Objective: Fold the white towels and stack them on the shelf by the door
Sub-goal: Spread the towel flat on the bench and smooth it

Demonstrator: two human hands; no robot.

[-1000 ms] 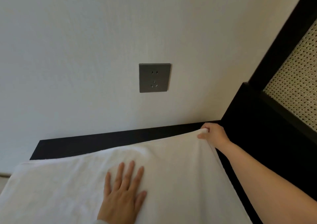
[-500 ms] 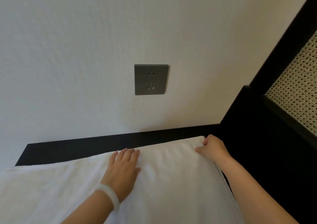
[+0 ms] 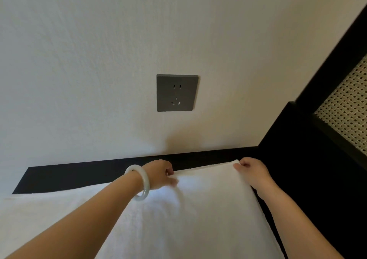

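Black table (image 3: pixel 79 177) at wall: white towel (image 3: pixel 198 219) alignment.
Left hand (image 3: pixel 158 176) has moved up beside right hand (image 3: pixel 252 171); both sets of fingers pinch the far edge, apparently squaring the fold.

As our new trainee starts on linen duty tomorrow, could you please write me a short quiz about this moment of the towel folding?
1. True or false: the left hand wears a pale bracelet.
2. Which part of the white towel does the right hand pinch? A) its far right corner B) its near edge C) its middle
3. What is fixed to the wall above the white towel?
Key: 1 true; 2 A; 3 a grey socket.
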